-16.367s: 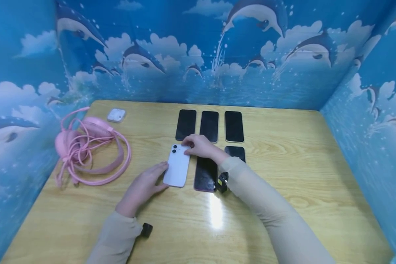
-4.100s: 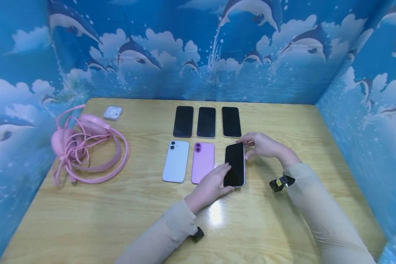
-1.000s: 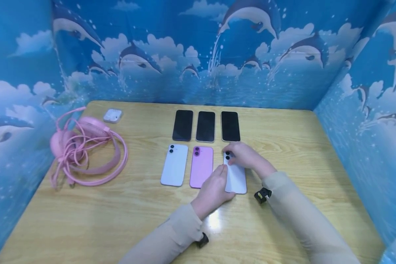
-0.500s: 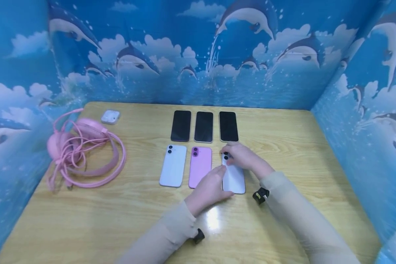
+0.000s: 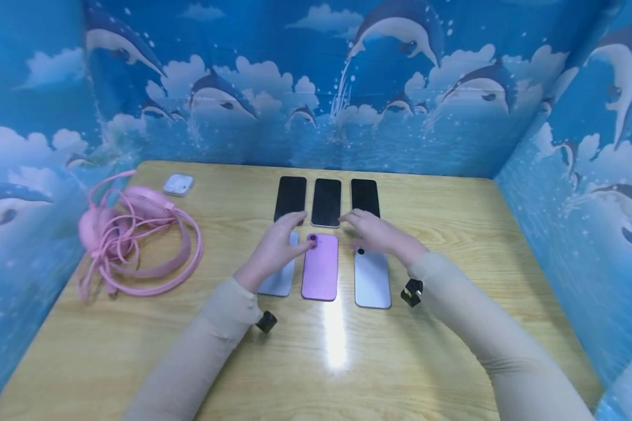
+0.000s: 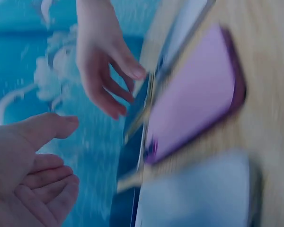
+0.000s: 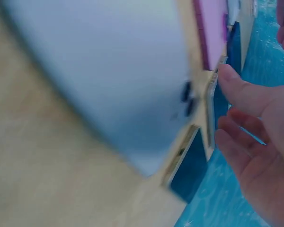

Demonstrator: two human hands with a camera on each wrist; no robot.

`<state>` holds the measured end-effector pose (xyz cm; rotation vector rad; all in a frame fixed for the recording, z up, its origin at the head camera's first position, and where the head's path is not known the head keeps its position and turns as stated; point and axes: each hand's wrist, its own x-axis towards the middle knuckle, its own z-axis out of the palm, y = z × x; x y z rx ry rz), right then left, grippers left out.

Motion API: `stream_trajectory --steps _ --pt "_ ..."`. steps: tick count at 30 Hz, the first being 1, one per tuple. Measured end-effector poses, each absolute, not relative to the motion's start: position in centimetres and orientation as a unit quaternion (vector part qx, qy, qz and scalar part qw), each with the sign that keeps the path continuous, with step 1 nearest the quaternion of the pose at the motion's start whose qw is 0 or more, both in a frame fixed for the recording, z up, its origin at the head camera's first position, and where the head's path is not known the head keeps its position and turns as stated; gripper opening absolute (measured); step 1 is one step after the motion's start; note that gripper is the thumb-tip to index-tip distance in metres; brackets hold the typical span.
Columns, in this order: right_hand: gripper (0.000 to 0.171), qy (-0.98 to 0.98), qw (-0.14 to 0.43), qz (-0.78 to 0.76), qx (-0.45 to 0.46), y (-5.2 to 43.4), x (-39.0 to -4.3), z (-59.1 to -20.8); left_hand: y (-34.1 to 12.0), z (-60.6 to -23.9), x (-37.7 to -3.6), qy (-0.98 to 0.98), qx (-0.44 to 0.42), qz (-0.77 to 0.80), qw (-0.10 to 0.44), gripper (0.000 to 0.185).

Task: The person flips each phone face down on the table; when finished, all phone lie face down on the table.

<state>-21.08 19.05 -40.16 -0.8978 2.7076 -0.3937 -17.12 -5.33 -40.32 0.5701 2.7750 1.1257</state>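
Observation:
Six phones lie in two rows on the wooden table (image 5: 453, 280). In the back row, three dark-screen phones (image 5: 326, 202) lie face up. The front row lies back up: a pale blue phone (image 5: 280, 282), a pink phone (image 5: 320, 268) and a white phone (image 5: 371, 279). My left hand (image 5: 281, 240) hovers over the pale blue phone with relaxed fingers, holding nothing. Above the white phone's top end is my right hand (image 5: 371, 231), fingers stretched toward the back row, also empty. The left wrist view shows my left hand (image 6: 33, 165) with an open palm beside the pink phone (image 6: 194, 104). The right wrist view is blurred: white phone (image 7: 99, 80), right hand (image 7: 255, 142).
Pink headphones with a coiled cable (image 5: 137, 240) lie at the table's left side, with a small white earbud case (image 5: 178, 184) behind them. Blue dolphin-print walls (image 5: 316, 88) close in the back and both sides.
Both hands have let go of the white front-right phone and lifted. The left hand moved left over the pale blue phone; the right hand moved toward the back row.

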Motion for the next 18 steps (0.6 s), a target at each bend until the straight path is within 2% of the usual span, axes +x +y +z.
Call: stream_trajectory --steps 3,10,18 --pt "0.054 0.936 0.13 -0.143 -0.295 17.4 -22.7 -39.6 -7.1 -40.6 -18.8 0.905 0.161 0.391 0.038 0.065" --pt "0.052 0.943 0.129 -0.179 -0.247 14.0 -26.3 -39.7 -9.9 -42.7 -22.2 0.879 0.093 0.464 0.06 0.067" --pt "0.053 0.945 0.106 -0.203 -0.235 11.0 -30.0 -41.2 -12.0 -46.6 -24.2 0.879 0.114 0.462 0.034 0.063"
